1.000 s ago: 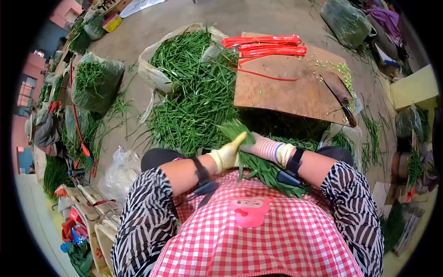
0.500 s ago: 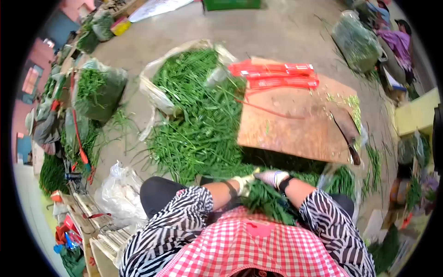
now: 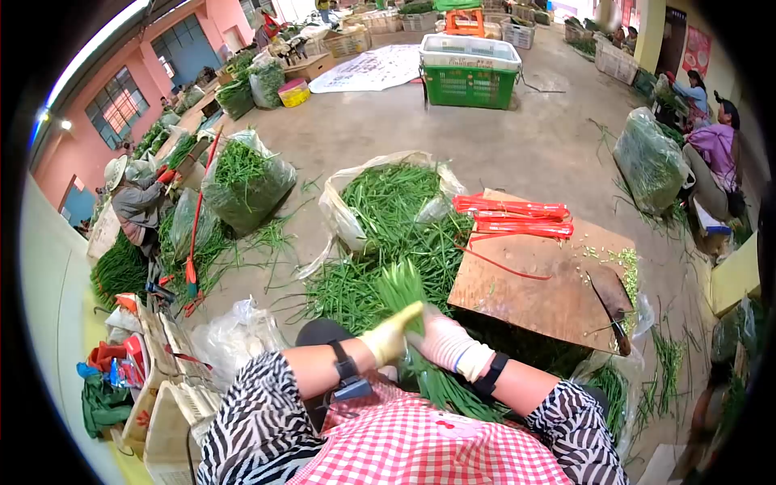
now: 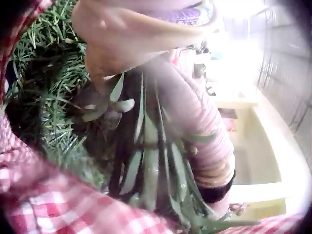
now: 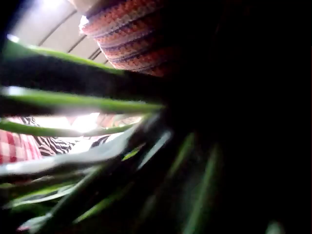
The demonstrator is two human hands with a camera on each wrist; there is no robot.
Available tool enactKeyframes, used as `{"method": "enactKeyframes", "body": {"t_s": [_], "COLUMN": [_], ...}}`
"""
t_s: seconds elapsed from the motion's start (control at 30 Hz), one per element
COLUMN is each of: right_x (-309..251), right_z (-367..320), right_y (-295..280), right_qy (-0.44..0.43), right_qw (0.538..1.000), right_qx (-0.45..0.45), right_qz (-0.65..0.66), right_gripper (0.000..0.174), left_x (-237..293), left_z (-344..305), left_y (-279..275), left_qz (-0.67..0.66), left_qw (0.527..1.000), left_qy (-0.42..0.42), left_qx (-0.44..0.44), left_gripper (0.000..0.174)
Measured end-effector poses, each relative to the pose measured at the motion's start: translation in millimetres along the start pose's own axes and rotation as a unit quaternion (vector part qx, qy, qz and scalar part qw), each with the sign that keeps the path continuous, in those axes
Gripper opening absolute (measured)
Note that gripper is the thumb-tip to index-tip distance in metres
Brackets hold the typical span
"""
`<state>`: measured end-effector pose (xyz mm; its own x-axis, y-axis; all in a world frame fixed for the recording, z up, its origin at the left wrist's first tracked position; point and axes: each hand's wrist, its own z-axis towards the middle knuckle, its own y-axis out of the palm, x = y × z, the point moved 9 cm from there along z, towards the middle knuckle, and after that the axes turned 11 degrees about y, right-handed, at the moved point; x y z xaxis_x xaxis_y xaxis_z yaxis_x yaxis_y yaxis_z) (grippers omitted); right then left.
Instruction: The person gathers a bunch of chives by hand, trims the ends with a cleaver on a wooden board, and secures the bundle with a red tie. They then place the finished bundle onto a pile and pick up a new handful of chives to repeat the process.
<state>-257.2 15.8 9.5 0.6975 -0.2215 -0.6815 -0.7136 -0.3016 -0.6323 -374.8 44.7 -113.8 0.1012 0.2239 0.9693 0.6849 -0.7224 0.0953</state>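
Both hands hold a bunch of chives [image 3: 402, 289] above the lap. My left hand [image 3: 390, 337], in a pale yellow glove, grips it from the left, while my right hand [image 3: 449, 339], in a pink-striped glove, grips it from the right. The cut-looking pale end points up and away; the loose leaves [image 3: 453, 392] trail down over the checked apron. In the left wrist view, long leaves [image 4: 151, 161] hang below the gloved fingers. Dark leaves [image 5: 97, 195] fill much of the right wrist view, where the right fingers are hidden in shadow.
A big heap of chives [image 3: 396, 210] spills from a white sack ahead. At its right, a wooden board [image 3: 533, 283] carries red ties [image 3: 517, 217] and a knife [image 3: 608, 307]. A plastic bag [image 3: 238, 335] lies left. A green crate [image 3: 470, 81] stands farther off.
The head view has tilted up, showing more of the room. The hands keep the bunch, whose upper end now stands up in front of them after being low over the lap.
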Motion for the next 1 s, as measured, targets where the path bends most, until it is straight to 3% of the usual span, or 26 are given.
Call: {"method": "enactKeyframes", "body": {"t_s": [0.07, 0.13, 0.17, 0.2, 0.23, 0.27, 0.33, 0.37, 0.4, 0.43, 0.5, 0.57, 0.6, 0.67, 0.7, 0.73, 0.77, 0.83, 0.9, 0.97, 1.0], "right_x": [-53, -79, -88, -91, -92, -90, -93, -90, -88, -62, -23, -1, -19, -8, -18, -11, 0, 6, 7, 14, 16], "right_z": [-20, -30, -35, -34, -36, -40, -55, -60, -66, -58, -51, -43, -55, -34, -45, -42, -35, -50, -57, -58, -57], "right_y": [-41, -58, -68, -73, -80, -86, -113, -123, -140, -152, -170, -176, -174, -151, -138, -152, -161, -156, -163, -161, -163], "right_qy": [-0.167, -0.187, -0.196, -0.211, -0.225, -0.223, -0.241, -0.246, -0.267, -0.239, -0.129, -0.126, -0.135, -0.121, -0.072, -0.039, -0.005, -0.032, -0.089, -0.063, -0.069], "right_qw": [0.973, 0.957, 0.949, 0.942, 0.933, 0.932, 0.930, 0.930, 0.939, 0.931, 0.902, 0.898, 0.904, 0.887, 0.853, 0.885, 0.927, 0.852, 0.836, 0.844, 0.854], "right_qx": [0.147, 0.219, 0.243, 0.256, 0.272, 0.273, 0.262, 0.257, 0.217, 0.174, 0.100, 0.096, 0.008, 0.013, -0.025, 0.117, 0.200, 0.185, 0.256, 0.291, 0.330], "right_qz": [0.066, -0.032, -0.045, -0.056, -0.067, -0.088, -0.097, -0.093, -0.007, 0.214, 0.399, 0.412, 0.406, 0.445, 0.517, 0.449, 0.317, 0.488, 0.477, 0.447, 0.396], "right_gripper": [0.053, 0.062, 0.061, 0.060, 0.059, 0.064, 0.052, 0.047, 0.044, 0.048, 0.061, 0.081, 0.092, 0.070, 0.061, 0.044, 0.036, 0.035, 0.034, 0.029, 0.027], "left_x": [65, 116, 116, 116, 144, 143, 153, 164, 175, 167, 180, 190, 198, 199, 189, 183, 177, 167, 153, 113, 124], "left_z": [-8, -10, 3, 15, 12, 17, 19, 15, 17, 25, 36, 36, 37, 43, 48, 53, 55, 59, 52, 60, 55], "left_y": [-2, 4, 6, 8, 35, 25, 12, 28, 35, 33, 37, 51, 62, 94, 105, 107, 111, 118, 125, 108, 112], "left_qz": [0.098, 0.115, -0.137, -0.376, -0.625, -0.551, -0.367, -0.449, -0.437, -0.407, -0.312, -0.258, -0.221, -0.187, -0.162, -0.137, -0.130, -0.114, -0.148, -0.089, -0.117], "left_qw": [0.983, 0.963, 0.968, 0.914, 0.774, 0.828, 0.916, 0.889, 0.893, 0.908, 0.934, 0.952, 0.960, 0.957, 0.960, 0.969, 0.970, 0.972, 0.941, 0.947, 0.952], "left_qy": [0.155, 0.243, 0.209, 0.144, 0.066, 0.103, 0.141, 0.089, 0.106, 0.082, 0.160, 0.140, 0.148, 0.131, 0.116, 0.115, 0.101, 0.075, 0.079, 0.076, 0.092], "left_qx": [0.012, 0.029, -0.020, -0.047, -0.076, -0.027, 0.081, 0.032, -0.035, -0.046, -0.067, -0.089, -0.094, -0.177, -0.196, -0.173, -0.180, -0.193, -0.295, -0.298, -0.268], "left_gripper": [0.047, 0.039, 0.039, 0.038, 0.038, 0.039, 0.043, 0.043, 0.042, 0.047, 0.050, 0.050, 0.046, 0.048, 0.049, 0.053, 0.054, 0.057, 0.077, 0.087, 0.084]}}
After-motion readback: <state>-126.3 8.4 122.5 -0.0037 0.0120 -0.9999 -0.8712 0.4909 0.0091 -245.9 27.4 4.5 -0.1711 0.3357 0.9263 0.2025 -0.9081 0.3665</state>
